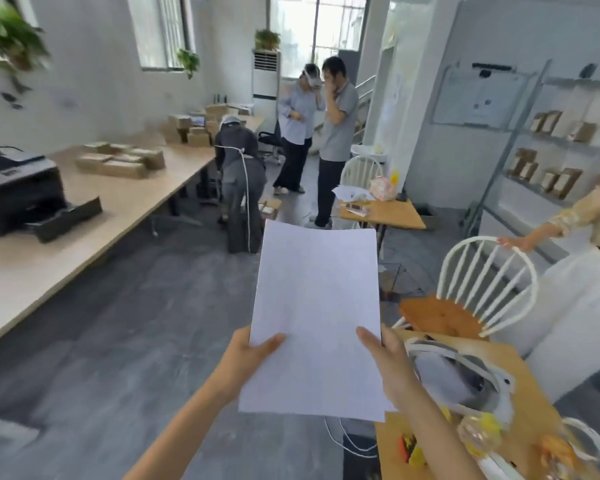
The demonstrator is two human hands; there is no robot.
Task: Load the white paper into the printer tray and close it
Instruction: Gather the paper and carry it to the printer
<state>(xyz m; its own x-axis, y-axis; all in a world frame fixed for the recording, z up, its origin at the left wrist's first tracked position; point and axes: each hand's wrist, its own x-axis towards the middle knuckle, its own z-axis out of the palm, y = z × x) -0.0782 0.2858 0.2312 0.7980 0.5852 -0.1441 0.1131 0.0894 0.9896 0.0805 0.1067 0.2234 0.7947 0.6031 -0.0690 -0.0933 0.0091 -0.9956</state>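
Both hands grip the white paper by its near edge, the left hand pinching the left side with its thumb on top, the right hand closed on the right side likewise, sheets held out flat over the grey floor. Well apart to the left, a long wooden table carries the black printer, whose paper tray stands pulled open. By my reading the paper is in hand but unloaded; carrying it over, sliding it in and shutting the tray all remain.
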